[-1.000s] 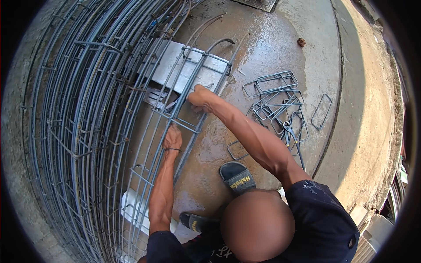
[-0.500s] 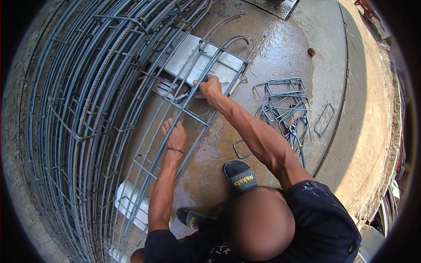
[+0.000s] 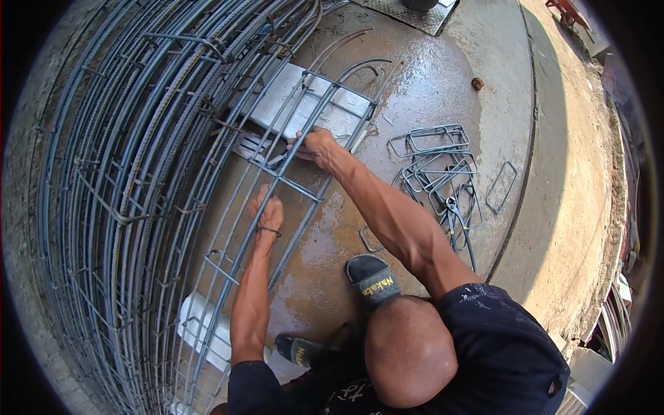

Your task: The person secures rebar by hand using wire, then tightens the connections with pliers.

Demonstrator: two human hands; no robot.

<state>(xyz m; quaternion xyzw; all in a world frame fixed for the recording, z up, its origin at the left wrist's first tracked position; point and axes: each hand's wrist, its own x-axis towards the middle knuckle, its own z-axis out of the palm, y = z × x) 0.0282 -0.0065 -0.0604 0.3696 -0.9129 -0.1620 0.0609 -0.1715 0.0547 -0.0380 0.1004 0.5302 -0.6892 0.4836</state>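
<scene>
A long rebar cage [image 3: 298, 185] of grey steel bars with cross ties lies slanting in front of me, its far end resting on a pale flat block [image 3: 304, 104]. My right hand [image 3: 319, 147] is closed around one of its long bars, just beyond a cross tie. Nearer to me, my left hand [image 3: 267, 211] is down among the bars on the near side of that tie. Its fingers are curled in, partly behind a bar, and what they hold cannot be made out.
Many more rebar cages [image 3: 138, 180] are stacked on the left. Loose rectangular stirrups [image 3: 437, 176] lie heaped on the wet concrete at right, with pliers [image 3: 453, 207] on them. A second pale block [image 3: 207, 328] sits under the cage's near part. A metal plate [image 3: 408, 15] lies at the far edge.
My left hand's fingers were spread and are now curled in, with the wrist turned. My right hand stays on the same bar. The whole view has shifted slightly.
</scene>
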